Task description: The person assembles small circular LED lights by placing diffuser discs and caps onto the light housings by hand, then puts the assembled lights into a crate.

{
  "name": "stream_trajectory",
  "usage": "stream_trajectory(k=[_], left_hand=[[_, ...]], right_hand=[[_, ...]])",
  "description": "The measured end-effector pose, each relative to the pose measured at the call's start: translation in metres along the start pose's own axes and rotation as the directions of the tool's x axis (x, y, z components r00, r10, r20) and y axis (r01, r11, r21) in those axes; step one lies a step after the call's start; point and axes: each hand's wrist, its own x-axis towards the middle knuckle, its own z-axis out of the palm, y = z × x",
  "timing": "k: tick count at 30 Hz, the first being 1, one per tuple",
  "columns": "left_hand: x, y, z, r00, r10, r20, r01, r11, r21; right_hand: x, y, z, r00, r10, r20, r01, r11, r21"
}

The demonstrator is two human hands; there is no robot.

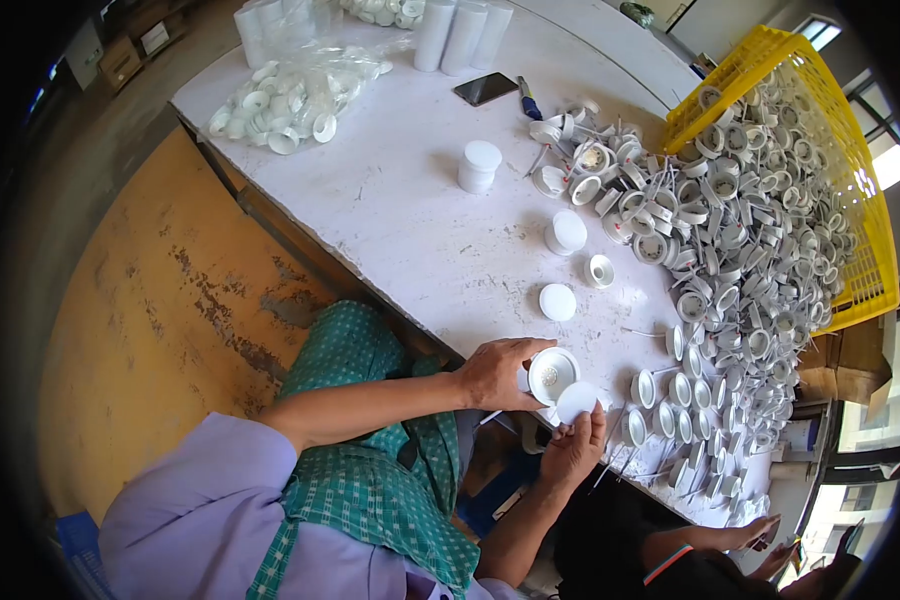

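A white round cup-shaped housing (552, 375) is held in my left hand (505, 375), its open face turned up and small parts showing inside. My right hand (573, 447) pinches a flat white disc (577, 402) at the housing's lower right rim. Just beyond my hands, a white disc-topped piece (557, 302) and a small open white cup (600, 271) stand on the table. Further up are a lidded white piece (566, 232) and a short stack of white round parts (480, 166).
A yellow crate (878, 230) lies tipped, spilling many white housings (730, 230) over the table (370, 180). Rows of housings (682, 390) sit at right. A phone (485, 89), a blue marker (528, 104), a bag of caps (290, 100) and a co-worker's hands (755, 535) also show.
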Motion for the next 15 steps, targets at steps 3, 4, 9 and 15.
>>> stream_trajectory(k=[3,4,9,15], left_hand=[[-0.02,0.002,-0.029,0.997,-0.052,0.049,0.051,0.998,0.031],[-0.025,0.002,-0.037,0.993,-0.086,0.084,0.084,0.996,0.024],[-0.045,-0.006,-0.058,0.999,0.043,-0.031,-0.044,0.999,-0.031],[-0.056,-0.008,-0.074,0.998,-0.052,0.021,0.054,0.994,-0.097]], right_hand=[[-0.011,0.016,0.026,0.995,0.076,0.065,-0.075,0.997,-0.02],[-0.014,0.021,0.032,0.989,0.11,0.102,-0.107,0.994,-0.038],[-0.027,0.035,0.056,0.98,0.103,0.17,-0.083,0.989,-0.123],[-0.038,0.043,0.069,0.977,0.119,0.177,-0.078,0.972,-0.222]])
